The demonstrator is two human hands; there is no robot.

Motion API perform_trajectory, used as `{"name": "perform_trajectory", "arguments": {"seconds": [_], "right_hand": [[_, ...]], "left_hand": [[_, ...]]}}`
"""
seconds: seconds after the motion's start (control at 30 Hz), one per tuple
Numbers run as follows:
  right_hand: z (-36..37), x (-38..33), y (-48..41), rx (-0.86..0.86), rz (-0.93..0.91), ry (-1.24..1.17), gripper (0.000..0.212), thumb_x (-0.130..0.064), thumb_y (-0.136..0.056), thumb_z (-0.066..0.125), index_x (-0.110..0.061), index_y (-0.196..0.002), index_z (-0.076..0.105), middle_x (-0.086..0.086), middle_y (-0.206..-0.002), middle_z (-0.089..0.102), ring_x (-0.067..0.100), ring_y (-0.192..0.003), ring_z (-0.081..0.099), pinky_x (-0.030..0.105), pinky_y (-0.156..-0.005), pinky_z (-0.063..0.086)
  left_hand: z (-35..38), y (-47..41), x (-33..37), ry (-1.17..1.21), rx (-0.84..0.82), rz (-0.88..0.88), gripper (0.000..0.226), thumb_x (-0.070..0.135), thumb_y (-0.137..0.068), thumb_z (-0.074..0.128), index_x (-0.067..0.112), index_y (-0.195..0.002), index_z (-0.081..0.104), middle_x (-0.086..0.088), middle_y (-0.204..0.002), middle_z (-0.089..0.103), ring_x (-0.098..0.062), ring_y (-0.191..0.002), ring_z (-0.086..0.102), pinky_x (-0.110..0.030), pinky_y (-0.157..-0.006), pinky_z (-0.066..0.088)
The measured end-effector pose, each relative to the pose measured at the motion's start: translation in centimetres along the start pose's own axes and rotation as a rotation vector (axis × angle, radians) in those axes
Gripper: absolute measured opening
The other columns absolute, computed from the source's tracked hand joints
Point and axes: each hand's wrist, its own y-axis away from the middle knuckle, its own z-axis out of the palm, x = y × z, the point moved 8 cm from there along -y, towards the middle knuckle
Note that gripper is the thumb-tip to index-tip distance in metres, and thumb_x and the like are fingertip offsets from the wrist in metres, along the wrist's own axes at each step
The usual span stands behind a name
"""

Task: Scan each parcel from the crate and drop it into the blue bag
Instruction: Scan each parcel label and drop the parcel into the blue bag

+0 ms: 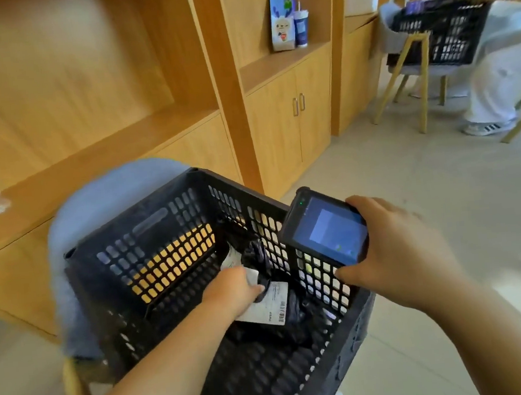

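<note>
Left hand (pixel 232 289) is inside the crate (pixel 162 237), fingers curled on a black parcel (pixel 275 306); right hand (pixel 396 258) grips the scanner (pixel 328 229) beside it. Wooden cabinets (pixel 296 115) stand beyond.

Left hand (pixel 234 289) reaches forward and down, fingers curled in a grip; right hand (pixel 396 258) is raised, clamped

On a chair (pixel 96 205), the crate (pixel 168 237), with the chair back behind and left of it. Inside, toward the right wall, the nearest parcel (pixel 273 306), gripped by the left hand (pixel 232 291). Just above that wall, the scanner (pixel 328 229), held in the right hand (pixel 396 258). Behind the crate, cabinets (pixel 278 126); on a shelf there, paper bag (pixel 281 19) left of cup (pixel 301 28). Far right, a second crate (pixel 440 33) on another chair (pixel 411 67), a person (pixel 499 66) beside it.
</note>
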Motion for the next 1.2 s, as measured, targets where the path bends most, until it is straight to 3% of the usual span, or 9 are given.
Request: {"name": "perform_trajectory", "arguments": {"seconds": [0.1, 0.23, 0.33, 0.47, 0.6, 0.83, 0.97, 1.1, 1.2], "right_hand": [[0.8, 0.2, -1.4, -0.01, -0.016, 0.037, 0.079, -0.04, -0.058, 0.073, -0.025, -0.128, 0.04, -0.008, -0.098, 0.053, 0.016, -0.078, 0.047, 0.028, -0.063, 0.032], [1.8, 0.5, -2.5, -0.024, -0.018, 0.059, 0.082, -0.044, -0.058, 0.071, -0.027, -0.131, 0.036, -0.011, -0.103, 0.052, 0.014, -0.075, 0.041, 0.026, -0.064, 0.029], [2.4, 1.0, -3.0, -0.025, -0.018, 0.062, 0.077, -0.045, -0.057, 0.07, -0.028, -0.125, 0.039, -0.012, -0.1, 0.052, 0.015, -0.076, 0.046, 0.026, -0.062, 0.03], [2.6, 1.7, -3.6, -0.009, -0.01, 0.047, 0.072, -0.044, -0.057, 0.071, -0.026, -0.12, 0.042, -0.01, -0.098, 0.054, 0.016, -0.076, 0.048, 0.027, -0.06, 0.03], [2.3, 2.1, -3.3, 0.018, 0.007, 0.039, 0.073, -0.045, -0.056, 0.073, -0.025, -0.12, 0.043, -0.008, -0.098, 0.055, 0.016, -0.074, 0.045, 0.028, -0.059, 0.029], [1.1, 0.2, -0.4, 0.022, -0.002, -0.036, 0.073, -0.042, -0.057, 0.073, -0.025, -0.12, 0.042, -0.007, -0.101, 0.054, 0.018, -0.078, 0.047, 0.029, -0.06, 0.032], [-0.2, -1.9, 2.5, 0.03, -0.039, -0.102, 0.074, -0.04, -0.056, 0.075, -0.027, -0.12, 0.042, -0.008, -0.095, 0.051, 0.017, -0.077, 0.048, 0.028, -0.058, 0.033], [-1.5, -4.1, 5.6, 0.041, -0.084, -0.158, 0.083, -0.042, -0.054, 0.076, -0.028, -0.127, 0.04, -0.011, -0.097, 0.046, 0.017, -0.083, 0.049, 0.031, -0.064, 0.043], [-2.3, -5.6, 7.7, 0.041, -0.122, -0.162, 0.087, -0.043, -0.054, 0.077, -0.027, -0.131, 0.04, -0.011, -0.102, 0.047, 0.017, -0.087, 0.05, 0.032, -0.067, 0.044]], "left_hand": [[0.6, -4.1, 0.5, 0.114, 0.053, -0.051, 0.067, 0.044, -0.089, 0.061, 0.012, -0.141, 0.034, -0.011, -0.133, 0.051, -0.026, -0.11, 0.058, -0.035, -0.085, 0.05], [1.4, -8.1, 0.2, 0.183, 0.11, -0.127, 0.072, 0.041, -0.088, 0.064, 0.007, -0.14, 0.028, -0.018, -0.14, 0.042, -0.035, -0.119, 0.052, -0.041, -0.094, 0.048], [2.0, -10.6, -0.8, 0.234, 0.124, -0.235, 0.063, 0.031, -0.089, 0.066, 0.002, -0.134, 0.035, -0.021, -0.135, 0.048, -0.036, -0.123, 0.049, -0.04, -0.092, 0.045], [1.8, -11.5, -1.3, 0.117, 0.204, -0.258, 0.03, 0.012, -0.093, 0.056, 0.005, -0.123, 0.056, -0.016, -0.12, 0.059, -0.033, -0.108, 0.058, -0.035, -0.079, 0.047], [0.1, -10.3, -1.8, 0.068, 0.245, -0.2, 0.03, 0.008, -0.094, 0.05, 0.012, -0.122, 0.058, -0.013, -0.119, 0.061, -0.032, -0.106, 0.058, -0.031, -0.074, 0.043], [-7.8, -2.9, -4.2, 0.065, 0.37, -0.126, 0.033, 0.017, -0.096, 0.053, 0.015, -0.129, 0.058, -0.015, -0.124, 0.061, -0.034, -0.108, 0.058, -0.037, -0.081, 0.046], [-12.0, 4.0, -5.2, 0.092, 0.496, -0.079, 0.031, 0.018, -0.097, 0.053, 0.019, -0.127, 0.06, -0.013, -0.122, 0.064, -0.035, -0.106, 0.058, -0.037, -0.078, 0.046], [-16.0, 11.8, -6.5, 0.151, 0.676, -0.014, 0.03, 0.016, -0.097, 0.054, 0.015, -0.125, 0.062, -0.009, -0.129, 0.062, -0.031, -0.115, 0.057, -0.041, -0.09, 0.047], [-17.8, 17.6, -7.4, 0.108, 0.793, 0.061, 0.025, 0.007, -0.095, 0.053, 0.012, -0.114, 0.069, -0.009, -0.12, 0.065, -0.03, -0.108, 0.058, -0.034, -0.082, 0.041]]}}
